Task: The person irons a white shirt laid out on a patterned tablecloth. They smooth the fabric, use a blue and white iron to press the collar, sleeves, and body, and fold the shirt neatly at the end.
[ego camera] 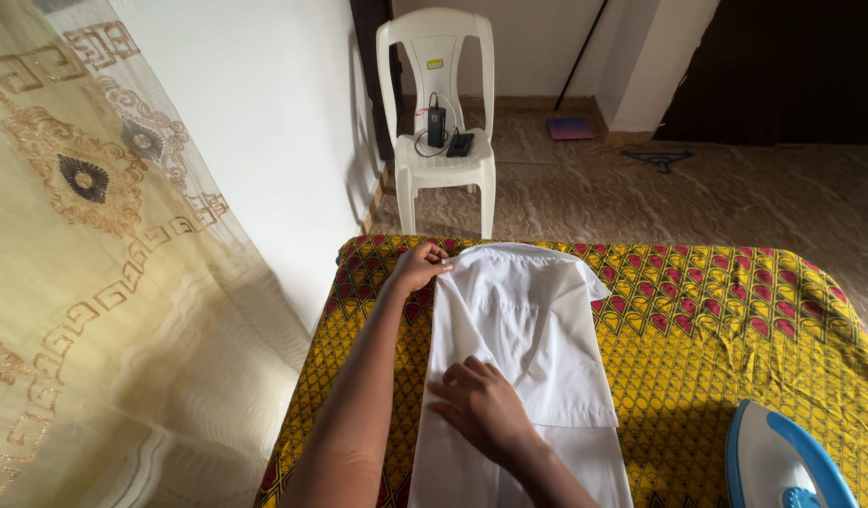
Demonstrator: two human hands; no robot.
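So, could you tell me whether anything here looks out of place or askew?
Mostly tidy. The white shirt lies folded on the patterned cloth under the left hand and right hand. A dark hanger lies on the floor.

White shirt (523, 348), folded lengthwise into a narrow strip, flat on the yellow patterned cloth (716, 320).

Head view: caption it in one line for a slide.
Left hand and right hand press a folded white shirt on a patterned cloth, iron nearby.
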